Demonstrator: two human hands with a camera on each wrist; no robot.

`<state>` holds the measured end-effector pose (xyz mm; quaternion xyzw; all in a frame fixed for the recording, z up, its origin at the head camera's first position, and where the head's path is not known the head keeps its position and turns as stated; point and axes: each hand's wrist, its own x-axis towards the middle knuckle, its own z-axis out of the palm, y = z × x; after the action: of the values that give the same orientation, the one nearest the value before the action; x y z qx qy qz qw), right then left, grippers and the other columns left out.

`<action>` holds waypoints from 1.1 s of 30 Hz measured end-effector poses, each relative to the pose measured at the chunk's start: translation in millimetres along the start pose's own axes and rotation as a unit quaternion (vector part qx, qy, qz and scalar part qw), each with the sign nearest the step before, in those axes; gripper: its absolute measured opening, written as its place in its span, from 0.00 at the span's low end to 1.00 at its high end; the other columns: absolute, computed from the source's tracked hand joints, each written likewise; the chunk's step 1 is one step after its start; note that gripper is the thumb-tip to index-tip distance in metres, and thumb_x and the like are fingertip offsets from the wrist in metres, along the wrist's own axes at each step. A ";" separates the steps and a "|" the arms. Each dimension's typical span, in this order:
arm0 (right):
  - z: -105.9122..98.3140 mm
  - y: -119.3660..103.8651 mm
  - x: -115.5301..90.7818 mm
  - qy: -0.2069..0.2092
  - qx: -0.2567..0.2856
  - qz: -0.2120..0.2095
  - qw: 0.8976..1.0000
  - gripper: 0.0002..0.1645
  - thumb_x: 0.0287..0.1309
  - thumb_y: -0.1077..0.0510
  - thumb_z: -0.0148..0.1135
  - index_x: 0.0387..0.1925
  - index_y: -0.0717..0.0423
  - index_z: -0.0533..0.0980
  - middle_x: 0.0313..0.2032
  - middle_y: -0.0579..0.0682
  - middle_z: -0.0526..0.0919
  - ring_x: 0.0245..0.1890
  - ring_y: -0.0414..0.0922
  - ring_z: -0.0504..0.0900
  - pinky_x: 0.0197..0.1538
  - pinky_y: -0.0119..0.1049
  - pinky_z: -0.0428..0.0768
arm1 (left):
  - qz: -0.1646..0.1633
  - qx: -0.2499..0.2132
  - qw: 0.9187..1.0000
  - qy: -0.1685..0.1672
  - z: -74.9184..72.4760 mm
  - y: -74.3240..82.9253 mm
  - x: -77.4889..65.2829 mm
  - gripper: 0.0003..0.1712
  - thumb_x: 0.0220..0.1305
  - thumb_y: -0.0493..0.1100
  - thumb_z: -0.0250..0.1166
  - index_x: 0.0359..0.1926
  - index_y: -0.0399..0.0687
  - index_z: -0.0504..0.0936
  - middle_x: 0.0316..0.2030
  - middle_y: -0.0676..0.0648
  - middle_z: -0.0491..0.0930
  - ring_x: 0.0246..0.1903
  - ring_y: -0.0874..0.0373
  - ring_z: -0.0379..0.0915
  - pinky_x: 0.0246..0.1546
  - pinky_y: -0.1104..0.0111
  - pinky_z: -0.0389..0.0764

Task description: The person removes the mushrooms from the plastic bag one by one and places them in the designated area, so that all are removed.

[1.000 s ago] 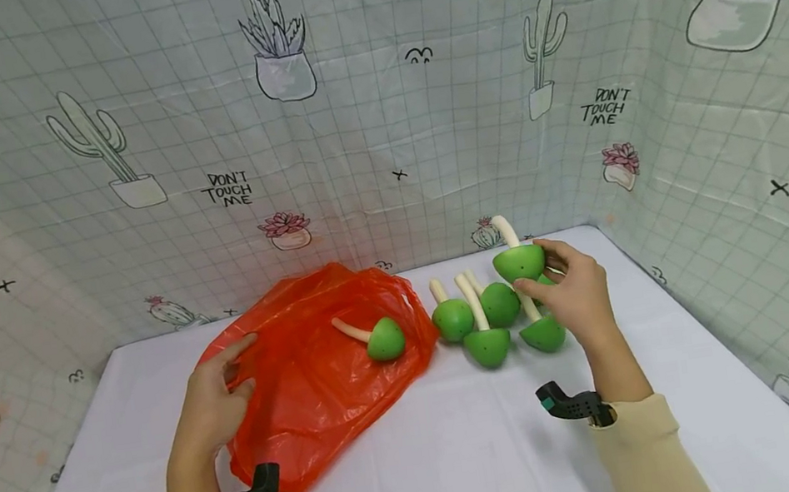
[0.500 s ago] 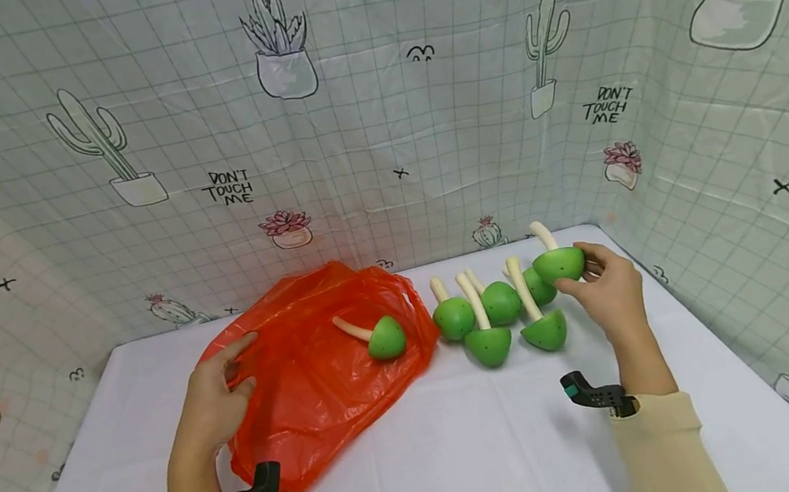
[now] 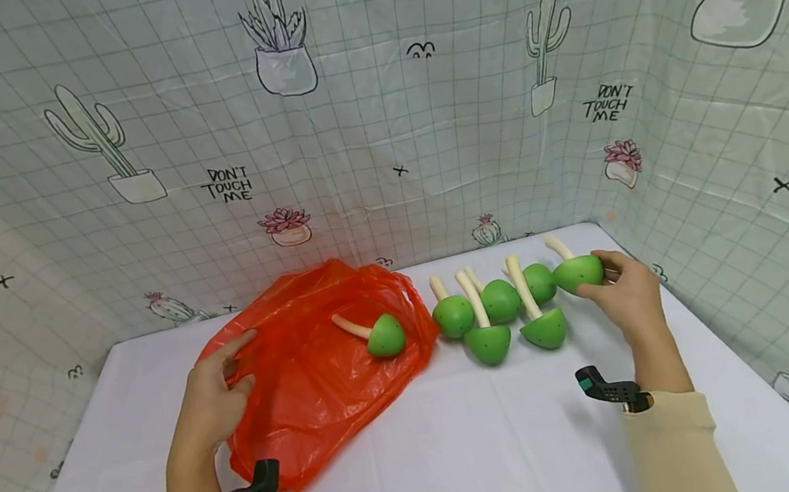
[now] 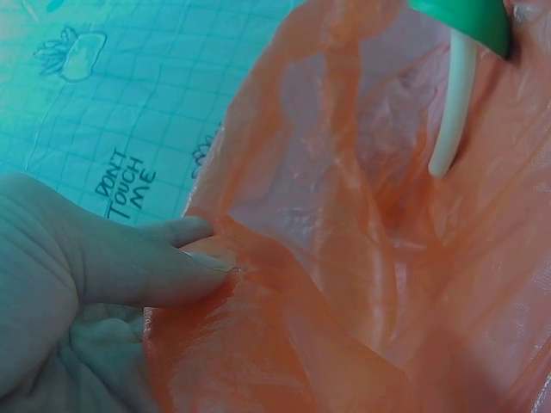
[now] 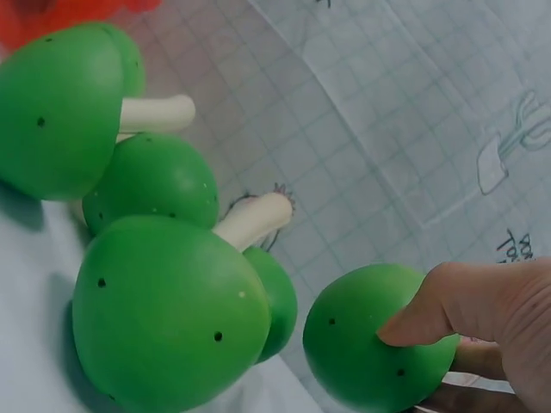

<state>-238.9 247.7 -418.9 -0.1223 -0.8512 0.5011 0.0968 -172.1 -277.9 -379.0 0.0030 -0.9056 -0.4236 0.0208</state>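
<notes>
In the head view, my right hand (image 3: 631, 298) grips a green toy mushroom (image 3: 574, 272) by its cap, the pale stem tilting up and away. The right wrist view has the thumb pressed on that cap (image 5: 353, 335). My left hand (image 3: 207, 407) pinches the edge of a red plastic bag (image 3: 298, 419) spread on the table. Thumb and finger meet at the film in the left wrist view. One green mushroom (image 3: 386, 336) lies in the bag, its stem pointing left. Left of my right hand stands a group of several more mushrooms, one (image 3: 544, 329) at the front.
A white cloth covers the table (image 3: 454, 456). Behind and at the sides hangs a grid-patterned curtain (image 3: 376, 114) with drawn cacti. The mushroom group sits close to the bag's right rim, with one mushroom (image 3: 453, 317) next to it.
My right hand has carried its mushroom to the right and down, away from above the group, to the group's right end. The left hand and the bag have stayed put.
</notes>
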 end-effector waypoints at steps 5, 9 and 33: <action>-3.9 6.4 3.2 -0.011 -0.011 0.008 1.000 0.46 0.60 0.66 0.67 0.78 0.66 0.61 0.73 0.71 0.67 0.72 0.67 0.68 0.71 0.59 0.72 | 0.005 0.000 1.000 0.003 -0.1 -0.7 -0.1 0.36 0.71 0.24 0.56 0.78 0.37 0.65 0.74 0.29 0.65 0.68 0.27 0.66 0.60 0.43 0.78; -3.7 9.5 4.6 -0.021 -0.016 0.016 1.000 0.46 0.60 0.67 0.67 0.77 0.68 0.61 0.72 0.71 0.68 0.72 0.67 0.69 0.71 0.59 0.71 | 0.010 0.001 1.000 0.007 -0.1 -1.7 0.4 0.35 0.71 0.24 0.56 0.78 0.36 0.65 0.73 0.29 0.65 0.68 0.27 0.67 0.59 0.43 0.78; 4.5 26.9 9.9 -0.081 -0.061 0.036 0.994 0.45 0.59 0.67 0.68 0.76 0.69 0.62 0.72 0.73 0.67 0.70 0.70 0.68 0.71 0.62 0.69 | 0.003 0.007 1.000 0.005 0.1 0.6 0.9 0.36 0.72 0.25 0.56 0.79 0.38 0.64 0.73 0.29 0.65 0.67 0.28 0.68 0.59 0.43 0.79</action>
<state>-246.7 259.5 -444.2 -0.1178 -0.8801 0.4600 0.0015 -173.0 -277.4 -378.6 0.0024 -0.9083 -0.4175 0.0272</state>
